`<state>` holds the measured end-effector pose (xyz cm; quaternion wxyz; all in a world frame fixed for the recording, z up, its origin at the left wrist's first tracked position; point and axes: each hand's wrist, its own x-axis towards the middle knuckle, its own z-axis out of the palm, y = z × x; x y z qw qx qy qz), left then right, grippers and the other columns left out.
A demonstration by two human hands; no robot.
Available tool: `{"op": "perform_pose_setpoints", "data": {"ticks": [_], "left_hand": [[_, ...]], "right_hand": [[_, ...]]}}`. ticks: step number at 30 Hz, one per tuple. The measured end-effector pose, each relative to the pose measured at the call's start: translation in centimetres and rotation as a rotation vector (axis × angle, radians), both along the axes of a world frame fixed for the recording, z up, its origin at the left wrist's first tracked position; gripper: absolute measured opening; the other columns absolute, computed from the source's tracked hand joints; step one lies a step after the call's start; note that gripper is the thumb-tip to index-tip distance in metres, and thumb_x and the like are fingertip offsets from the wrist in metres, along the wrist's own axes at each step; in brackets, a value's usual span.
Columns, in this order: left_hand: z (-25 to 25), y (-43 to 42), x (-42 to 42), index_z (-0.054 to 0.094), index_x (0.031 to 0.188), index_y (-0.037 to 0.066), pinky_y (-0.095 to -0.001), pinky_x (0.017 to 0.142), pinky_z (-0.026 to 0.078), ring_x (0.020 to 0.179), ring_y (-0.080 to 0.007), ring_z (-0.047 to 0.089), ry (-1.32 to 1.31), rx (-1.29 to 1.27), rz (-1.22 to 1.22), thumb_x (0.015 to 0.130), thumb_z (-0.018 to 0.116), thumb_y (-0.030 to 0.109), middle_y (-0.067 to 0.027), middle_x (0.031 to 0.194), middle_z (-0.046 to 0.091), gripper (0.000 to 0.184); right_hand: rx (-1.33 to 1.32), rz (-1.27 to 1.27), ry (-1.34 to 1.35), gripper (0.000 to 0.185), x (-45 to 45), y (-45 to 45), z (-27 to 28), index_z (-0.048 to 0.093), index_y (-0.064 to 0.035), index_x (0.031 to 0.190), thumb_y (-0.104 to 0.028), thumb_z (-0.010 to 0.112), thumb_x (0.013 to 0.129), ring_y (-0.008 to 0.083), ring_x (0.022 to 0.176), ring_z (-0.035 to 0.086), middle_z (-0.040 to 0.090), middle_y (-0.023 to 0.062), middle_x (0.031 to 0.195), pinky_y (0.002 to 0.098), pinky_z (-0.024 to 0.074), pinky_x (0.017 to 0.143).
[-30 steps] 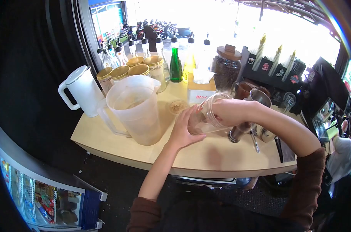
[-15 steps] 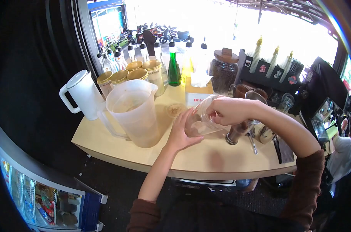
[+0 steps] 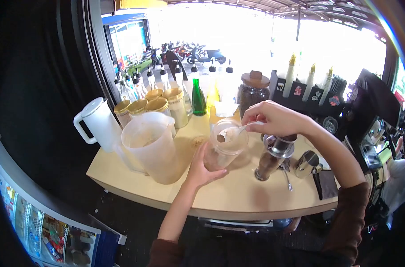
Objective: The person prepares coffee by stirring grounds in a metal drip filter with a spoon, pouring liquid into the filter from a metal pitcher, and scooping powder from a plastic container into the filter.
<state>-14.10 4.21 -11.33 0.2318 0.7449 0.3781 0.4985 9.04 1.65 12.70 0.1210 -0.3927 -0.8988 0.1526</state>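
Note:
My left hand (image 3: 200, 171) is wrapped round the side of a clear jar (image 3: 219, 155), which stands on the counter with its mouth open. Above it, my right hand (image 3: 274, 118) pinches the handle of a spoon (image 3: 241, 129). The spoon's bowl is at the jar's mouth and carries some brown and whitish powder. A metal drip filter (image 3: 280, 145) sits on a glass (image 3: 268, 165) just below my right forearm. Close to my left fingers lies a round lid (image 3: 197, 141), partly hidden.
On the left stand a large frosted pitcher (image 3: 155, 158) and a white lidded pitcher (image 3: 95, 120). Gold-lidded jars (image 3: 176, 111) and pump bottles (image 3: 198, 98) line the back. A metal jug (image 3: 306, 164) and a small spoon (image 3: 289, 180) are at the right.
My right hand has come up and out of the jar with the spoon now visible. The jar has gone from tilted to more upright, with my left hand still on it.

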Motion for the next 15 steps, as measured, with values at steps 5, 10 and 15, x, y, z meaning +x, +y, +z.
{"op": "perform_pose_setpoints", "data": {"ticks": [5, 10, 15], "left_hand": [[0.2, 0.1, 0.4, 0.035, 0.138, 0.003, -0.0421, 0.103, 0.039, 0.123, -0.0297, 0.048, -0.038, 0.012, -0.014, 0.056, 0.089, 0.030, -0.0171, 0.131, 0.048, 0.101], [-0.6, 0.6, 0.7, 0.044, 0.129, 0.001, -0.0385, 0.096, 0.044, 0.114, -0.0249, 0.055, -0.128, -0.107, -0.052, 0.057, 0.088, 0.028, -0.0147, 0.122, 0.056, 0.088], [-2.2, 1.9, 0.6, 0.046, 0.126, 0.001, -0.0359, 0.096, 0.045, 0.110, -0.0204, 0.057, -0.187, -0.181, -0.139, 0.061, 0.086, 0.018, -0.0097, 0.117, 0.059, 0.078]], "right_hand": [[0.015, -0.015, 0.223, 0.018, 2.9, -1.3, 1.5, 0.066, 0.0004, 0.096, -0.015, 0.062, 0.087, 0.0121, 0.069, 0.054, 0.062, 0.0068, 0.081, 0.0269, 0.0436, 0.063], [0.091, -0.142, 0.312, 0.017, 7.3, -4.1, 1.9, 0.067, -0.0002, 0.095, -0.014, 0.062, 0.087, 0.0110, 0.066, 0.052, 0.060, 0.0051, 0.080, 0.0248, 0.0413, 0.059], [0.147, -0.391, 0.241, 0.018, 11.3, -6.8, 1.5, 0.065, 0.0009, 0.094, -0.014, 0.059, 0.087, 0.0244, 0.075, 0.060, 0.060, 0.0127, 0.084, 0.0338, 0.0471, 0.069]]}}
